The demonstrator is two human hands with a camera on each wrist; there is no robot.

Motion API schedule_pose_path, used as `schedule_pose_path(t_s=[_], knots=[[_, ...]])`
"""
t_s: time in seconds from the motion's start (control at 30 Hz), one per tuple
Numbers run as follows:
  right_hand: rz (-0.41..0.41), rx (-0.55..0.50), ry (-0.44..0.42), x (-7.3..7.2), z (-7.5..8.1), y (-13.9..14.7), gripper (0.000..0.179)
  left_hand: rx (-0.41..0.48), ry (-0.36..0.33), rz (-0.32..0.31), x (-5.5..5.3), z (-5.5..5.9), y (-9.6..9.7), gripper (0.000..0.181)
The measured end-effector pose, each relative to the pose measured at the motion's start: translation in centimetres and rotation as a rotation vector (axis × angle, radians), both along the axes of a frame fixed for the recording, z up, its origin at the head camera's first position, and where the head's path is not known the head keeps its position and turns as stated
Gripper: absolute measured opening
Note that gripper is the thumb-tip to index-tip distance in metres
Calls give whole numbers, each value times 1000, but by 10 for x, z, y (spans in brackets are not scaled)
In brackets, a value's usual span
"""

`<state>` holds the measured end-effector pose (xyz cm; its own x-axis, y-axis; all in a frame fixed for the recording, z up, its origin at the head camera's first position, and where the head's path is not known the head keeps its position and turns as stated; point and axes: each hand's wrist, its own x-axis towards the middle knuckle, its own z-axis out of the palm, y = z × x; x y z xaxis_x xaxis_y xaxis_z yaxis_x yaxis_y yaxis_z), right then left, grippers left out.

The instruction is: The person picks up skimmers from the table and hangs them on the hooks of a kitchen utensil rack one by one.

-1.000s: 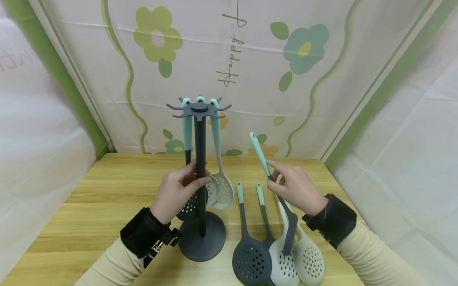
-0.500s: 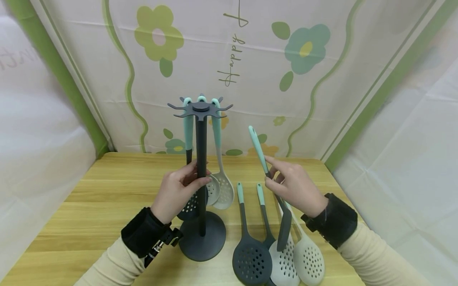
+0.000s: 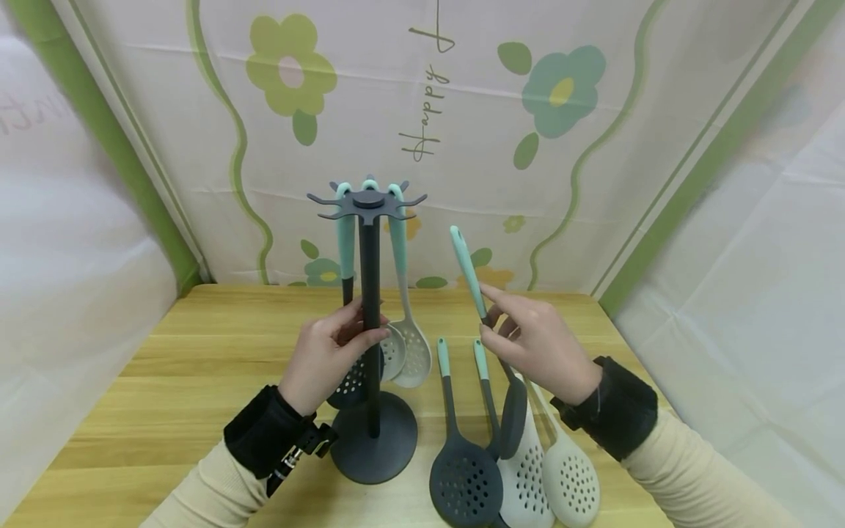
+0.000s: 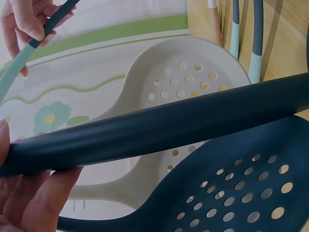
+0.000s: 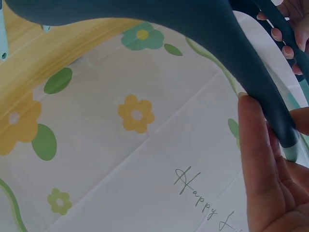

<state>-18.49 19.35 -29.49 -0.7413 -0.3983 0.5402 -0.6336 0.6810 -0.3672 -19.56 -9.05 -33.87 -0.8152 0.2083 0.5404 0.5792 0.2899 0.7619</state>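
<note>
Left hand (image 3: 330, 356) grips the stand (image 3: 370, 271) while right hand (image 3: 543, 343) pinches a mint-handled utensil (image 3: 468, 270)

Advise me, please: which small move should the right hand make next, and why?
I would probably bring the right hand, with its dark utensil, toward a bare hook of the stand: the handle end points upward, the left hand grips the pole, and other utensils hang from this stand.

one stand (image 3: 371, 279), one held utensil (image 3: 513, 418), seven other utensils (image 3: 465, 480), two hands (image 3: 326, 358) (image 3: 544, 345), two wristbands (image 3: 265, 429) (image 3: 617, 407)
</note>
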Motion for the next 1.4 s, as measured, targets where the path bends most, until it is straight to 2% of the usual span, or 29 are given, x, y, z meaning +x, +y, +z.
schedule_pose_path(t_s=[0.4, 0.63, 0.87, 1.4], knots=[[56, -9, 94, -2, 4, -7, 50, 3, 21, 1, 1, 0, 1, 38], [73, -14, 94, -1, 5, -7, 49, 7, 21, 2, 1, -2, 2, 40], [101, -20, 133, -2, 7, -9, 50, 5, 29, 13, 1, -3, 2, 38], [171, -48, 155, -3, 22, -22, 49, 18, 32, 8, 1, -2, 3, 34]])
